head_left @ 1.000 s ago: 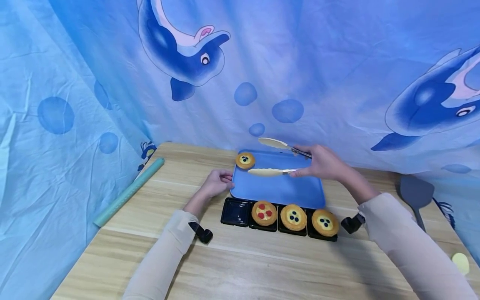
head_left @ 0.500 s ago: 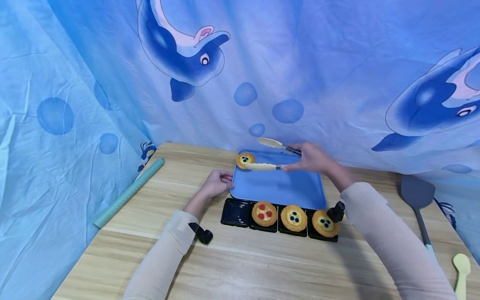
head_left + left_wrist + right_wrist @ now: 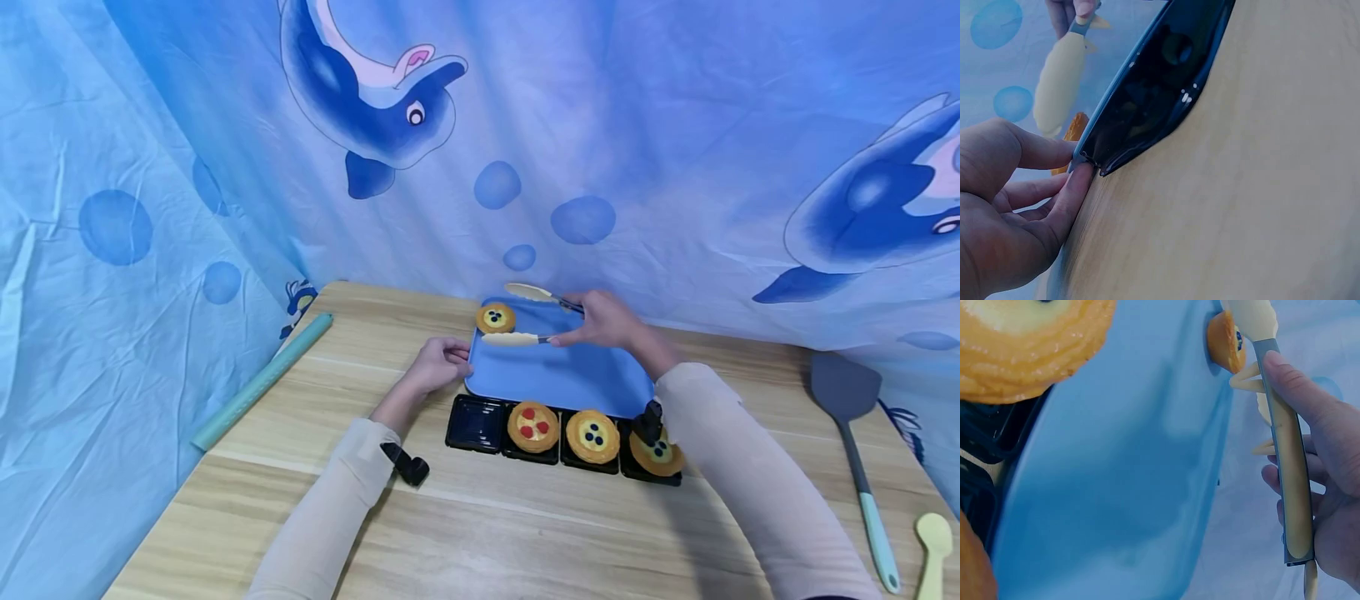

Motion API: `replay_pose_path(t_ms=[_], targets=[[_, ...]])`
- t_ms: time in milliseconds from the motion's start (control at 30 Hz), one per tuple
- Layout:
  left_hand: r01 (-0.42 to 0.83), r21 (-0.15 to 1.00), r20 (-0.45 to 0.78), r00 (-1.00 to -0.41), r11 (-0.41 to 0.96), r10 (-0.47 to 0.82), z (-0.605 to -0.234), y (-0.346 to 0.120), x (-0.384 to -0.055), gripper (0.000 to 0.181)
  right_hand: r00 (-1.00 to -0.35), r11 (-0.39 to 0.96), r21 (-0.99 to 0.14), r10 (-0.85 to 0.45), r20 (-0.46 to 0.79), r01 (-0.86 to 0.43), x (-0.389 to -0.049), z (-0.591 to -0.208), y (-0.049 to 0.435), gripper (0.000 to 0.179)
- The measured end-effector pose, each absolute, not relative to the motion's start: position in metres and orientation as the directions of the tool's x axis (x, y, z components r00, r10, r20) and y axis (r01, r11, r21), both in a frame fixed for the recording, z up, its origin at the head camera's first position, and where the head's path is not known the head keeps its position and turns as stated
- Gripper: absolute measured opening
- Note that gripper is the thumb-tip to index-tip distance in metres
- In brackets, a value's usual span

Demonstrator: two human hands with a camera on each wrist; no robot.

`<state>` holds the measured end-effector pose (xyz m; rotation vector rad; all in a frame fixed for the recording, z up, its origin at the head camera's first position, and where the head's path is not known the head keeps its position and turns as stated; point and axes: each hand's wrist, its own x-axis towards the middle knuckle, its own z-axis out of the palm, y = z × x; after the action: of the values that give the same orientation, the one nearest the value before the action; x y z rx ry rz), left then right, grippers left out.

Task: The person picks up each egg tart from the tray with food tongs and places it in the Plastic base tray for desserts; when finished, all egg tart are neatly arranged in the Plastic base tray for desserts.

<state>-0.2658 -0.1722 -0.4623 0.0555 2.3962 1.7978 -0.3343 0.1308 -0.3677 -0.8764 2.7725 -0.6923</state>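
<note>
My right hand [image 3: 606, 320] grips a pair of tongs [image 3: 1292, 469] with cream scalloped tips, spread apart over the blue tray [image 3: 562, 375]. A tart with blueberries [image 3: 496, 317] sits in the tray's far left corner, close to the lower tip of the tongs. At the tray's left edge my left hand [image 3: 437, 365] pinches the rim between thumb and fingers [image 3: 1047, 149]. Along the tray's near side lies a row of black plastic cups: the leftmost cup [image 3: 476, 423] is empty, then come a tart with red toppings [image 3: 533, 427] and two blueberry tarts, the rightmost partly hidden by the wrist camera.
A grey spatula [image 3: 846, 385] with a mint handle lies on the right of the wooden table [image 3: 480, 533], a pale yellow spoon [image 3: 933, 533] near it. On the left is a mint green roll [image 3: 262, 382]. A blue dolphin-print curtain [image 3: 637, 150] hangs behind the table.
My right hand has moved left with the tongs, toward the tart in the tray's corner. The left hand stays at the tray's edge. The spatula's handle and the spoon have come into view.
</note>
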Motion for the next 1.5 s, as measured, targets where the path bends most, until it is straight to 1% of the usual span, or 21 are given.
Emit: replay_pose_path(t_ms=[233,467,767,1067,1233,1500], targets=[[-0.055,0.96,-0.091,-0.989,0.276,0.117,-0.461,-0.17,-0.266,0.042,-0.834,0.751,-0.45,-0.551,-0.022,-0.484,-0.338,-0.375,0.127,0.087],[-0.058,0.956,-0.095,-0.989,0.287,0.115,-0.461,-0.169,-0.267,0.042,-0.839,0.767,-0.399,-0.543,0.014,-0.503,-0.337,-0.382,0.121,0.079],[-0.069,0.956,-0.105,-0.988,0.285,0.114,-0.459,-0.167,-0.268,0.042,-0.858,0.784,-0.398,-0.514,0.015,-0.476,-0.336,-0.387,0.121,0.071],[-0.072,0.957,-0.105,-0.989,0.28,0.106,-0.459,-0.167,-0.267,0.042,-0.86,0.785,-0.397,-0.509,0.022,-0.475,-0.335,-0.389,0.12,0.069],[-0.064,0.958,-0.099,-0.988,0.279,0.114,-0.461,-0.168,-0.266,0.042,-0.856,0.772,-0.43,-0.516,0.006,-0.468,-0.333,-0.384,0.121,0.069],[-0.058,0.958,-0.092,-0.99,0.282,0.107,-0.462,-0.17,-0.265,0.042,-0.845,0.748,-0.453,-0.534,0.022,-0.484,-0.327,-0.361,0.123,0.069]])
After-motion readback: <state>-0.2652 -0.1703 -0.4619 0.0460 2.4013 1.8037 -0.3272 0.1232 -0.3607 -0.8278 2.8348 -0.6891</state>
